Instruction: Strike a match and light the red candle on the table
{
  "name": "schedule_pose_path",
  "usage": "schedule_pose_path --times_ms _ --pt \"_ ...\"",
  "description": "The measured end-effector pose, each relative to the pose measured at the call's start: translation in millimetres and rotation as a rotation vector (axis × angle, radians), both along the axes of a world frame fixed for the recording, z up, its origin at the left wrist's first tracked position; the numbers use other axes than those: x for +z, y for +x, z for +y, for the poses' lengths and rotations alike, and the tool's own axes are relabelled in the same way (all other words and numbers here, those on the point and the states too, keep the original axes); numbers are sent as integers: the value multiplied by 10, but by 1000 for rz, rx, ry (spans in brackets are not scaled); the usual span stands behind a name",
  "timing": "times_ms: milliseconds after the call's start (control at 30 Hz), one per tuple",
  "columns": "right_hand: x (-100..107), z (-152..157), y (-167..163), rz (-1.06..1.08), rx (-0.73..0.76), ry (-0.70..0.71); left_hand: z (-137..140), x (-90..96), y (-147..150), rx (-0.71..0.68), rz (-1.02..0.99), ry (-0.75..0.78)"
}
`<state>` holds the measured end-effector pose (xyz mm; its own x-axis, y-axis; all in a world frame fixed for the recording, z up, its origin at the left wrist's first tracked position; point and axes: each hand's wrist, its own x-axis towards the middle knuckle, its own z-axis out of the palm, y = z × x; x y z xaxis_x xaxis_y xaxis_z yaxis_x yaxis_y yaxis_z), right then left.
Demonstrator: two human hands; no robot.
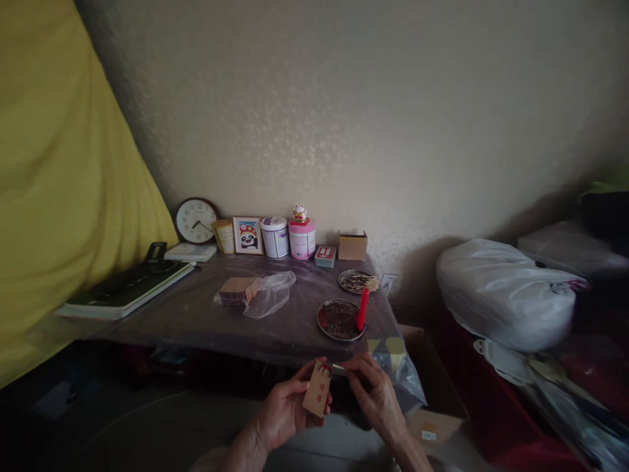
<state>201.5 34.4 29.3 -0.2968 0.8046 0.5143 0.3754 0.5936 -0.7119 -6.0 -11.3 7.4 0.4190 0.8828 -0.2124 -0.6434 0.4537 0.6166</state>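
My left hand (289, 403) grips a brown cardboard matchbox (317, 391) with red marks on its face. Red-tipped matches (324, 370) show at the box's upper end. My right hand (373, 392) is just to the right, thumb and fingers pinched on a thin pale match (339, 367) that points toward the box. Whether the match touches the box I cannot tell. Past my hands, a red candle (363, 309) stands slightly tilted at the right side of a dark round metal plate (327, 333). Behind it, a second plate (343, 284) bears many matchsticks (368, 283), some dark.
On the plastic-covered table (187, 314) lies a stack of matchboxes (236, 291) by a clear bag (270, 295). Along the wall are a clock (197, 220), tins (274, 237), a picture frame (248, 235) and a small carton (352, 246). White bags (506, 292) bulge at right.
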Motion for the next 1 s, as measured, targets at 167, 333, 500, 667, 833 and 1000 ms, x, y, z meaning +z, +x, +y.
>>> schedule_pose_path --times_ms 167,333,500,667,833,1000 --pt "-73 -2 14 -102 -10 79 6 -2 13 6 5 3" --pt "-99 -4 -17 -207 -21 170 -6 -16 38 -9 30 3" --pt "-115 -23 -27 -227 -13 235 -12 8 54 -1 39 -11" --pt "-52 -20 -13 -141 -52 180 -9 12 42 -8 36 -9" --pt "27 -16 -8 51 -58 -60 2 -17 37 -4 25 10" --pt "-27 17 -11 289 -89 -361 -5 -30 27 -6 18 21"
